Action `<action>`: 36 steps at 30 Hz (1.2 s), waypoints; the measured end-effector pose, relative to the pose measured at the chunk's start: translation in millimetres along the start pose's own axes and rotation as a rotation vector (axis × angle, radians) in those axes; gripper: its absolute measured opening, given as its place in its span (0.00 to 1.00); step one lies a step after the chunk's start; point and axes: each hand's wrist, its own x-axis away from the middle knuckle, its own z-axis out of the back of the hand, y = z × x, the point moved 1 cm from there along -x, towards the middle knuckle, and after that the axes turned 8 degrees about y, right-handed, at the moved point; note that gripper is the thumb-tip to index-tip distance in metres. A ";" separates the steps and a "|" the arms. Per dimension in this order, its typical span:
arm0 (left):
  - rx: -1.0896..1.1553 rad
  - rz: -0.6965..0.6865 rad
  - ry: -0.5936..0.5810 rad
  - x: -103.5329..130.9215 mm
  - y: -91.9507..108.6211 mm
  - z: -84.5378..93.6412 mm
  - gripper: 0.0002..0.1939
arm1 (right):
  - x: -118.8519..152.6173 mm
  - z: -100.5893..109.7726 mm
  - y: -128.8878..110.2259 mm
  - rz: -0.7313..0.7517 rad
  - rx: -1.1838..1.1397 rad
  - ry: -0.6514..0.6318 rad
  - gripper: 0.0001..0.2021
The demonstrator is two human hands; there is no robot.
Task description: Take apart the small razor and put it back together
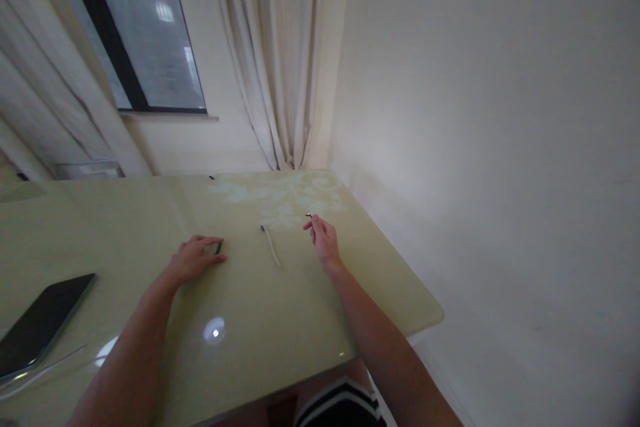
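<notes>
Between the thumb and fingers of my left hand [197, 258] is a small dark piece [218, 248], gripped at its ends just over the table. My right hand [323, 239] pinches a small, dark, shiny item [309, 215] at its fingertips; its exact form is too small to tell. On the table between both hands lies a thin whitish strip [271, 246] with a dark tip at its far end, touched by neither hand.
The glossy pale table [260, 320] bears a dark tablet or phone [45, 320] at left, with a white cable [43, 371] beside it. A tiny dark piece [211, 177] lies near the far edge. A wall [475, 147] stands along the right; curtains [280, 47] hang behind.
</notes>
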 end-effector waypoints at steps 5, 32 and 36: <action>0.146 -0.002 0.036 0.1 5.6 -3.7 0.24 | 3.8 -3.5 7.4 0.026 0.058 -0.024 0.32; 0.918 -0.003 -0.075 65.8 154.9 -44.2 0.32 | 25.6 -13.8 -3.8 0.170 0.071 -0.338 0.16; 1.032 0.101 -0.261 65.7 150.1 -53.4 0.32 | 28.5 -10.6 -10.4 0.378 0.221 -0.351 0.14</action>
